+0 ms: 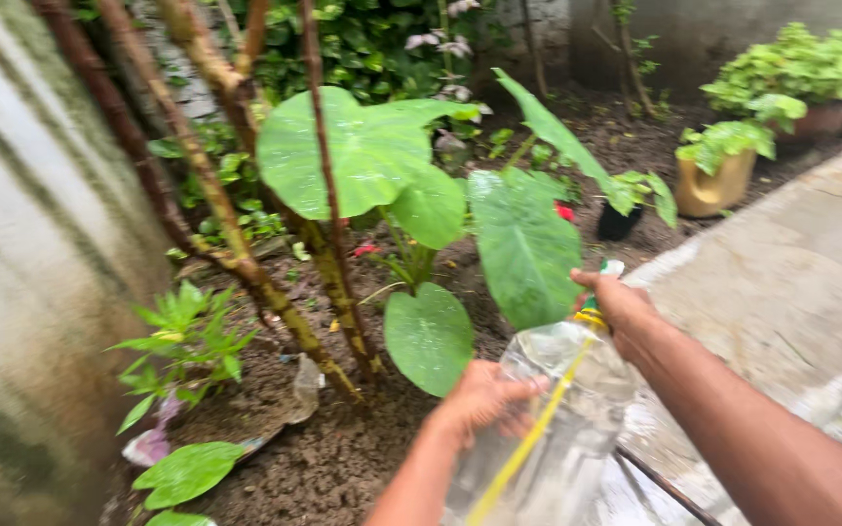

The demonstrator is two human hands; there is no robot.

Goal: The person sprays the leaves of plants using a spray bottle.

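The left hand [479, 399], low in the middle of the frame, has its fingers [523, 388] curled and pressed against the side of a clear bottle [562, 419], gripping its body. The right hand [621, 307], just above and to the right, closes its fingers around the top of the bottle, where a yellow and green spray head [598, 297] peeks out; the fingertips are on the far side, so whether they squeeze a trigger cannot be told. A yellow tube [528, 443] runs down inside the bottle toward the bottom edge of the frame. The bottle is tilted, its top pointing up and away toward the plants, its base cut off by the lower edge. Both forearms enter from the bottom right.

Just beyond the hands, in the centre, stands a plant with big heart-shaped leaves [363, 151], wet with droplets; one long leaf [523, 244] hangs right beside the spray head. Brown stalks [216, 195] slant from the upper left down into dark soil [333, 458]. A small spiky plant [187, 336] grows at the left, near a stained wall [31, 244] that fills the left edge. To the right lies a pale slab [791, 282], wet near the arm. In the upper right sit a yellow pot [713, 185] and a black pot [618, 222], each holding green plants.
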